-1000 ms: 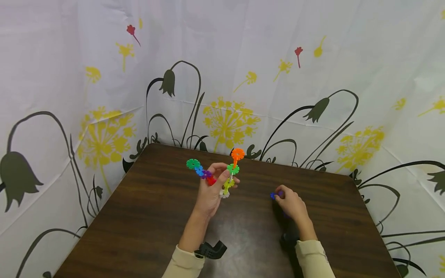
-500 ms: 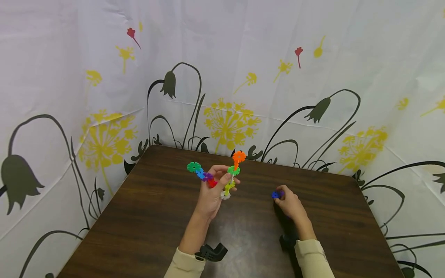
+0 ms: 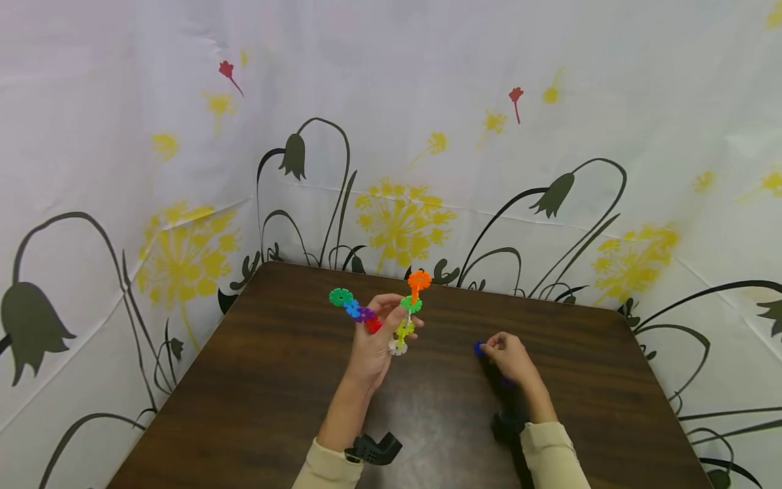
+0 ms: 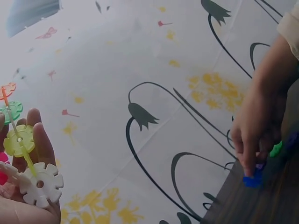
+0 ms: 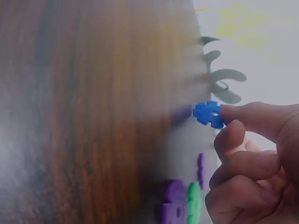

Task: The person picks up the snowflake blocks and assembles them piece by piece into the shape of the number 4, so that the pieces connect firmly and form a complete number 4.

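My left hand (image 3: 369,350) holds up a bent chain of slotted, flower-shaped interlocking discs. One arm of the chain ends in a green disc (image 3: 341,297), followed by blue, purple and red ones. An orange disc (image 3: 419,280) tops the other arm, above a light green disc (image 3: 411,303), a yellow disc (image 4: 19,140) and a white disc (image 4: 41,185). Over to the right, my right hand (image 3: 514,358) pinches a blue disc (image 5: 209,114) between thumb and fingertip, just above the table. Its other fingers are curled in, as the right wrist view shows.
Loose discs lie on the dark wooden table (image 3: 275,380) by my right hand: a purple disc (image 5: 174,200) and a green disc (image 5: 194,203), plus a thin purple disc (image 5: 201,170) seen edge-on. A flower-printed curtain (image 3: 391,136) hangs behind the table's far edge.
The blue disc has turned in my right fingers and shifted slightly left, after half a second ago showing more of its face. My left hand keeps its hold on the chain, nearly still.
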{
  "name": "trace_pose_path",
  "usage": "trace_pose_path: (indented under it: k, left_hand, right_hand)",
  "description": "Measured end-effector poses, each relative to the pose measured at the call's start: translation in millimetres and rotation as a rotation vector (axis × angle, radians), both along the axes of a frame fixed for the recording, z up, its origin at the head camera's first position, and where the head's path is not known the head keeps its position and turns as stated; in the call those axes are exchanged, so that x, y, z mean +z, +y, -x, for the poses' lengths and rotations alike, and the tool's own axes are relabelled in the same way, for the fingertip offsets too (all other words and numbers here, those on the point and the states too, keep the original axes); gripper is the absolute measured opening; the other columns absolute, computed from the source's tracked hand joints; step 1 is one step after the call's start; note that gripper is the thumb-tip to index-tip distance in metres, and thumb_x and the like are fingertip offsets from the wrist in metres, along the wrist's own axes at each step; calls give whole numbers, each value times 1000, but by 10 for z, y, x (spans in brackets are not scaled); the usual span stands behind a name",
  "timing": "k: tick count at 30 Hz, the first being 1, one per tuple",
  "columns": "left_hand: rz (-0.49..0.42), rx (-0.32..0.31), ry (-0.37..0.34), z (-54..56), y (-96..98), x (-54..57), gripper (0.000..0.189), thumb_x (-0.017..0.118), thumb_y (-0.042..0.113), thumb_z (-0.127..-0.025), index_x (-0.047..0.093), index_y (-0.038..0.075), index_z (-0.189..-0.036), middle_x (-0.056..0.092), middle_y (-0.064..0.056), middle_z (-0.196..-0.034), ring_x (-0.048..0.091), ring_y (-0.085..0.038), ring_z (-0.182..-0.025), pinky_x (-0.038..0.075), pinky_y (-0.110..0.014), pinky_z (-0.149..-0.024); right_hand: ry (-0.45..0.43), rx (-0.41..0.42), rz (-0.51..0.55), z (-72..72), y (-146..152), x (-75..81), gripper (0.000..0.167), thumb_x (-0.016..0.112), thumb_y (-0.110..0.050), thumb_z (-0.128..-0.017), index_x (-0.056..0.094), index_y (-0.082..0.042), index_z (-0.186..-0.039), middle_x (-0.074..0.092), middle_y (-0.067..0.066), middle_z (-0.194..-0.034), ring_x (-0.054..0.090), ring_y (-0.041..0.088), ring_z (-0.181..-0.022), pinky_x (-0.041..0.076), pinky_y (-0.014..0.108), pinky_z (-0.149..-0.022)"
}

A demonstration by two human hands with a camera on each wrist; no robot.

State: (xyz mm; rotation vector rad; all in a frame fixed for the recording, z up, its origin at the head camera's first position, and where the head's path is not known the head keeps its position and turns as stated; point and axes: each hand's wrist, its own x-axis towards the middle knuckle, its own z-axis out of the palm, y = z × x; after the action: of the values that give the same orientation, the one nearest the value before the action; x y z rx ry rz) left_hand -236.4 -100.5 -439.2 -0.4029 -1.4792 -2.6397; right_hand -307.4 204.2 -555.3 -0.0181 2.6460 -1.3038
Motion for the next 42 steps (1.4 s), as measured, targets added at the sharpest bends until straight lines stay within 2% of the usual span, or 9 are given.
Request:
trace_pose_path:
  k: [5,9,12,15,19,23,29,36,42]
  left_hand:
    - [35,-15,9,4,48,-18,16,61,10,-110,71,22,-115,75,0,-107,80,-15,-91,66,-33,-82]
    - [38,-31,48,28,80,14,19,61,6,-109,72,20,-115,74,-1,-108,80,-16,-94,65,-35,-90]
    - [31,-40,69,39,96,45,20,60,4,-109,72,19,-116,75,-1,-109,80,-16,-97,64,-35,-94]
    - [52,-40,70,48,99,71,22,60,3,-109,72,20,-117,76,-2,-109,80,-16,-98,64,-36,-93]
    - [93,-1,51,62,106,115,19,61,6,-109,71,20,-115,76,-1,-108,80,-16,-96,63,-35,-96]
    - [131,41,48,74,117,156,15,62,7,-108,71,17,-116,76,0,-108,80,-16,-96,61,-33,-101]
    - [188,72,114,92,186,184,13,61,5,-108,68,9,-118,76,0,-108,79,-15,-91,62,-31,-97]
    - [201,87,102,98,243,169,13,61,6,-108,66,2,-120,78,-3,-101,78,-14,-86,63,-27,-88]
    - [240,84,112,82,259,122,15,60,5,-109,64,-3,-121,78,-3,-101,79,-14,-87,63,-28,-88]
  right_hand:
    - [81,-29,63,-138,-91,211,29,66,-29,-108,65,-3,-96,63,1,-69,57,15,-62,46,28,-59]
    - [213,-33,230,-287,-260,575,32,65,-32,-109,66,-3,-96,61,4,-66,54,14,-56,45,28,-54]
    - [268,-13,367,-385,-387,828,31,65,-32,-109,66,-4,-96,60,5,-66,50,12,-55,41,27,-50]
    - [313,-16,446,-468,-506,1012,29,66,-29,-109,66,-4,-95,58,4,-65,47,11,-54,37,25,-48]
    - [350,-47,548,-551,-617,1167,26,66,-23,-109,66,-1,-95,56,1,-62,45,9,-53,35,23,-48]
    - [305,-26,737,-591,-703,1296,24,64,-20,-110,66,-3,-93,54,0,-60,40,8,-49,28,24,-44]
    - [165,82,1007,-624,-833,1445,20,61,-15,-111,68,-12,-92,49,-6,-61,36,6,-50,16,29,-46]
    - [126,134,1027,-666,-911,1480,20,60,-16,-111,68,-14,-92,48,-8,-63,36,6,-51,16,31,-48]
    - [78,144,1056,-700,-876,1449,23,58,-21,-112,65,-12,-92,47,-7,-60,34,6,-49,18,29,-48]
